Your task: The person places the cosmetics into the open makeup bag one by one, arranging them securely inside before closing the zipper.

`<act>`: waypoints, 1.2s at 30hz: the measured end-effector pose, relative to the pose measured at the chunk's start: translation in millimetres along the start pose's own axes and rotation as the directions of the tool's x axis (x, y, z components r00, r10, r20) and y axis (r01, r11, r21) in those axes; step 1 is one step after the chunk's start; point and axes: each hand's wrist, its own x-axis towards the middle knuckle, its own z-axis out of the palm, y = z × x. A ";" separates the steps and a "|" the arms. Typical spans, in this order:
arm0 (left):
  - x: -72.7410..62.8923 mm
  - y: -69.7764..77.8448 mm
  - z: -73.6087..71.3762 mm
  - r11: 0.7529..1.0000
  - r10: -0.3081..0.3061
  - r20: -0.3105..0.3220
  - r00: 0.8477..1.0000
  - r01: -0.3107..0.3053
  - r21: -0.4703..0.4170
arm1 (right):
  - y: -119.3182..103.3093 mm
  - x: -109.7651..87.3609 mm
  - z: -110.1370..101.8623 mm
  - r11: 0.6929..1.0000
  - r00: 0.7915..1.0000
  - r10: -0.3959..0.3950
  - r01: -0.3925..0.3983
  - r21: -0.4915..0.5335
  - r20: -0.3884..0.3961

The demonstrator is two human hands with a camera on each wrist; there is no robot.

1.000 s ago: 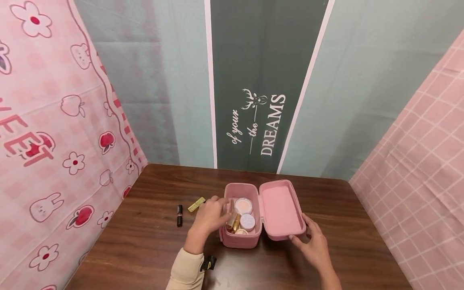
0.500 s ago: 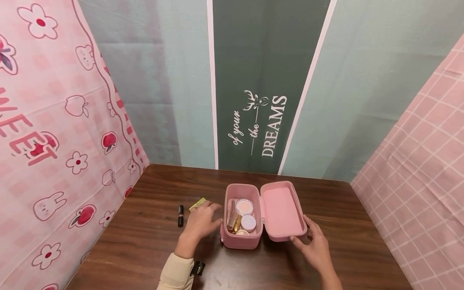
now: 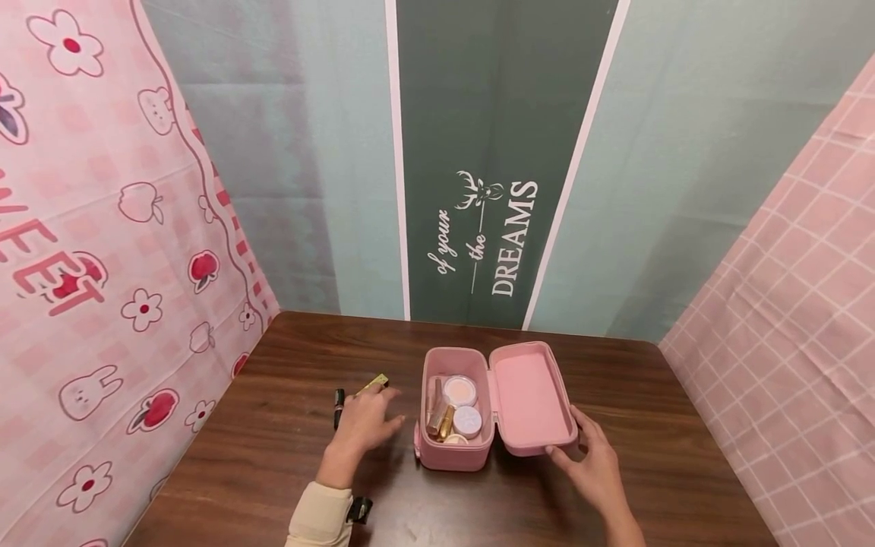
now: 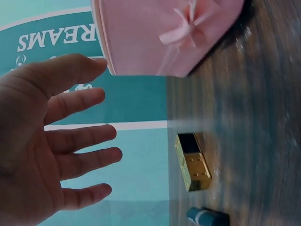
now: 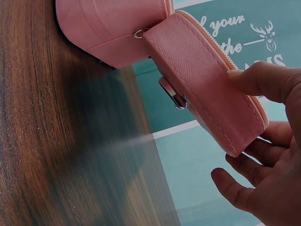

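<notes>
A pink makeup case point(image 3: 454, 458) stands on the table with its lid point(image 3: 532, 395) folded out to the right. My right hand point(image 3: 593, 465) grips the lid's outer edge; the right wrist view shows the thumb point(image 5: 265, 81) on the zippered side. Spread fingers and a bare palm show on my left hand point(image 4: 51, 136), left of the case. Below it lie a gold square-sided tube with a dark end point(image 4: 192, 162), perhaps a lipstick, and a black tube point(image 3: 338, 405), partly covered by the hand in the head view. Inside the case are a round compact point(image 3: 460, 391), a pale round container point(image 3: 468, 420) and slim cosmetic tubes point(image 3: 437, 410).
The brown wooden table point(image 3: 656, 425) meets a green and grey-blue cloth point(image 3: 342, 190) behind it. Patterned pink cloths hang at the left point(image 3: 164, 251) and right point(image 3: 786, 304). A pink bow point(image 4: 186, 26) sticks out from the case's left side.
My left hand has drawn back from over the case, moving left to above the gold and black tubes. My right hand has kept its hold on the lid.
</notes>
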 end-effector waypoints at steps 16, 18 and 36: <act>-4.7 -29.1 8.0 1.000 -0.029 0.014 0.999 0.029 0.009 | -0.2 -1.2 1.7 1.000 1.000 0.020 -0.020 0.015 0.010; -5.1 -32.2 9.7 0.999 -0.036 0.020 0.999 0.036 -0.003 | -0.5 -1.2 2.0 1.000 1.000 0.025 -0.025 0.016 0.012; 2.0 -61.3 38.8 0.972 -0.153 0.042 0.987 0.158 -0.176 | -0.5 1.3 1.6 0.999 0.999 0.032 -0.032 0.006 0.015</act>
